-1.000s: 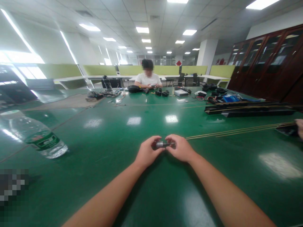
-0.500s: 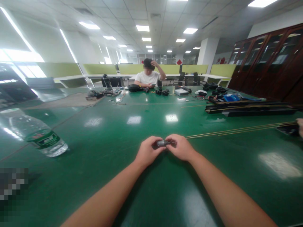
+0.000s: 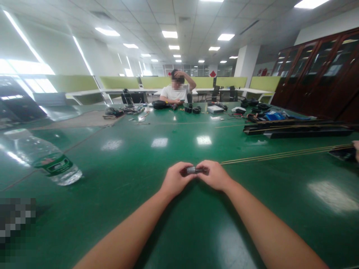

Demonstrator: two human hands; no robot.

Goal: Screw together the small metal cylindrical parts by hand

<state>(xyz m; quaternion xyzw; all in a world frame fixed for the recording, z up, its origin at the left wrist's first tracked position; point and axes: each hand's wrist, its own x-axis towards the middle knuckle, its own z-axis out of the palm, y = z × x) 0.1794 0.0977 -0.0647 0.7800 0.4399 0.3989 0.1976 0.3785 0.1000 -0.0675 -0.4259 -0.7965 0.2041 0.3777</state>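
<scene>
Between my two hands is a small silver-grey cylinder with a dark, narrower end (image 3: 191, 170); its exact kind is too small to make out. My left hand (image 3: 176, 179) pinches the grey cylinder's left side between thumb and fingers. My right hand (image 3: 213, 175) is closed on the dark right end, its thumb almost touching the left thumb. Fingers cover both ends of the part. Behind my right hand, several thin brass-coloured rods (image 3: 275, 154) stretch to the right across the green table (image 3: 134, 224).
A clear water bottle (image 3: 57, 164) with a green label leans at left. Black channel pieces (image 3: 294, 130) lie at right. Another person's hand (image 3: 356, 149) shows at the right edge. Across the table sits a person in a white shirt (image 3: 168, 92), behind assorted electronics and a white box (image 3: 215, 109).
Both hands stay nearly in place around the small cylinder. The person opposite has shifted the raised hand across the head. The whole view has moved very slightly.
</scene>
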